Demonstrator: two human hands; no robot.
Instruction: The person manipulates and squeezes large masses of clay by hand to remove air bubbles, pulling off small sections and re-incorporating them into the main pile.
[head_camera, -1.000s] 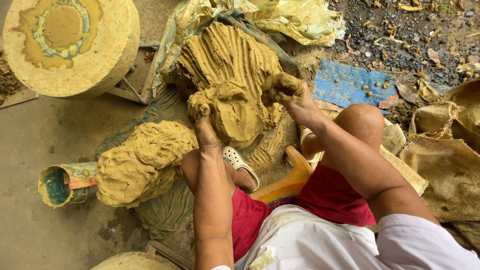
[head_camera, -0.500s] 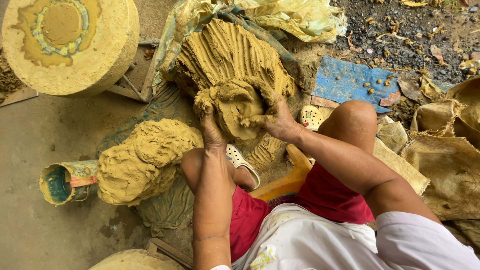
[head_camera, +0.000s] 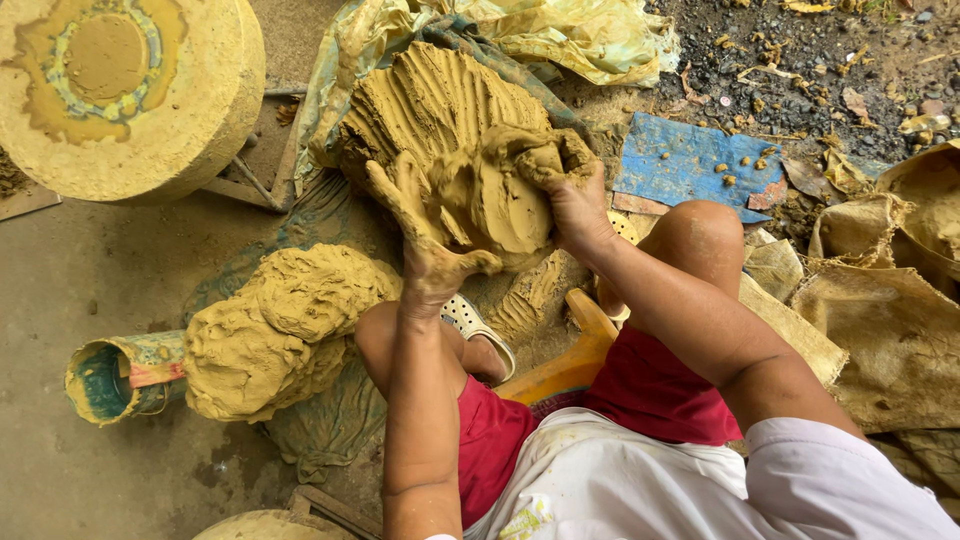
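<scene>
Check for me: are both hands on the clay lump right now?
Yes, the left hand and right hand both press the clay lump.
</scene>
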